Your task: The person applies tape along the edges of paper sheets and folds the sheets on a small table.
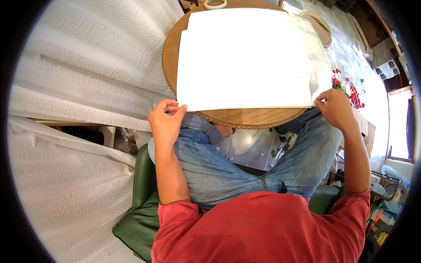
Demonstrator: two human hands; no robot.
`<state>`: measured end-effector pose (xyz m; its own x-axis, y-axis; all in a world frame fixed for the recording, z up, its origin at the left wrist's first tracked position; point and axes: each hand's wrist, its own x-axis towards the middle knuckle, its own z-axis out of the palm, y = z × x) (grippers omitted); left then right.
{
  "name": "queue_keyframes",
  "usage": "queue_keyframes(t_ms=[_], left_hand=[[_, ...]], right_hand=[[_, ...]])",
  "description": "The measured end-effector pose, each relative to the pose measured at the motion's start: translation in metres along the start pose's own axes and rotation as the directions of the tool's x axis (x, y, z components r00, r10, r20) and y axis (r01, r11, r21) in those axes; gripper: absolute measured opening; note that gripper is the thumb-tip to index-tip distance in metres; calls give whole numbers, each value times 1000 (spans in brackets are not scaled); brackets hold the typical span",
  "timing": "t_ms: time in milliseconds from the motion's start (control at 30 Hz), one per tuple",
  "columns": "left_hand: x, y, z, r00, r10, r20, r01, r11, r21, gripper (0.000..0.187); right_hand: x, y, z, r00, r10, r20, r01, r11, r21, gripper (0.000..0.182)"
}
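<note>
Large white paper sheets (245,61) lie overlapping on a round wooden table (252,117), so bright that no marks on them can be made out. Along the right side a greyer strip shows, either shade or another layer. My left hand (165,122) pinches the near left corner of the paper between thumb and fingers. At the near right corner, my right hand (337,108) has its thumb and fingers closed on the paper's edge. The near edge of the paper runs straight between both hands, close to the table's rim.
A pale ring (215,4) sits at the table's far edge. Beyond the right side is a round beige object (318,27). Red flowers (353,94) stand to the right. White curtains (87,79) hang on the left, beside a green chair (144,184).
</note>
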<state>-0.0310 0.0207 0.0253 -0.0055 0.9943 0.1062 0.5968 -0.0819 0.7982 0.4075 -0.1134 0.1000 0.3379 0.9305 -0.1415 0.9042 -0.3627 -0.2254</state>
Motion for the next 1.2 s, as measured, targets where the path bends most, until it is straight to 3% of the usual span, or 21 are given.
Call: queue_keyframes(t_ms=[167,233,367,467,533,567,600,667,700,800,1200], left_hand=[[3,-11,-2,998,-36,-46,34,999,-40,23],[5,-20,-4,995,-30,-96,15,989,-149,19],[7,-25,-7,992,-54,-118,37,989,-143,15],[-4,-4,-5,992,40,-122,-50,996,-78,18],[-15,10,-2,864,503,-37,-488,852,190,22],[-25,17,-1,878,471,85,-479,860,177,30],[-32,20,4,877,473,87,-481,859,173,30],[-44,25,12,796,564,219,-605,753,259,42],[-50,24,12,794,525,307,-603,747,280,52],[-57,24,18,796,495,348,-597,736,319,58],[-60,37,31,766,468,441,-626,698,347,67]], right_hand=[[-2,-2,-2,1000,1,-9,-1,1000,20,22],[-2,-1,-2,1000,-4,-7,4,1000,7,22],[-2,0,-1,1000,3,-3,-3,1000,6,22],[-2,0,-2,1000,-5,-19,5,1000,4,22],[-1,-1,-3,1000,0,-6,0,1000,23,21],[-1,-1,-3,1000,4,-9,-4,1000,21,21],[-1,0,-2,1000,-3,-16,3,1000,24,21],[-2,0,-2,1000,-6,-24,7,1000,26,21],[-2,0,-3,999,-14,-28,15,1000,27,21],[-3,-2,-6,1000,-13,-22,14,999,33,21],[-1,4,-3,1000,-8,-4,9,999,43,19]])
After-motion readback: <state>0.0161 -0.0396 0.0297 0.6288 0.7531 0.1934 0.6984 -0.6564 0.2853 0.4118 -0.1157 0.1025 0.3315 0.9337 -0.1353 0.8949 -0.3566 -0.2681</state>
